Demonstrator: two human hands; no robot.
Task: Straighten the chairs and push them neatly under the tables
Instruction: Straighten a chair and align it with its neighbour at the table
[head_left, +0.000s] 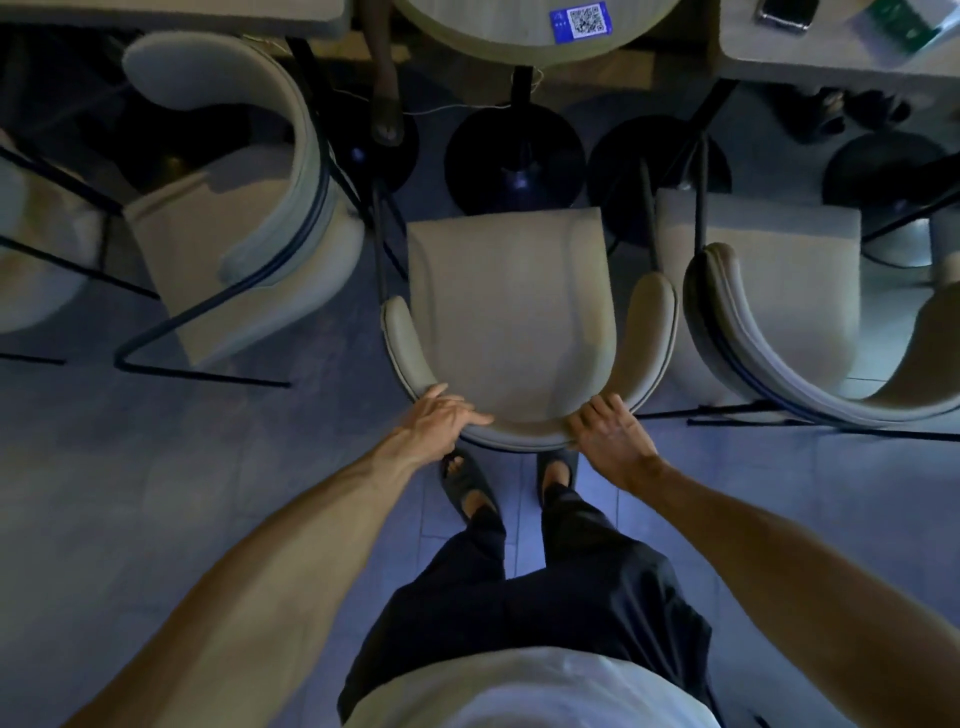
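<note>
Dim blue-grey tiled floor (218, 467) fills the lower half of the head view, and a row of pale tables runs along the top edge. From my remote seat I look straight down on a beige upholstered chair with a curved wraparound backrest (506, 291), sitting in the middle of the frame. Its seat points toward a round pale-topped table (467, 26) at top centre, which carries a blue sticker with a QR code (581, 22) and stands on a black post with a round black base (514, 156). The chair's front edge sits near that base, and most of the seat lies outside the tabletop.

I see the left hand (441, 415) curled over the top rim of the backrest at its lower left, fingers wrapped on the padding. The right hand (613, 434) lies on the rim at lower right, fingers spread and flat against it rather than closed around it. The two hands are well apart along the curve.

A matching beige chair on thin black legs (244, 208) stands turned at an angle in the upper left. Another matching chair (810, 332) stands just beside the middle one on the right. Dark slide sandals (467, 488) show below the backrest.
</note>
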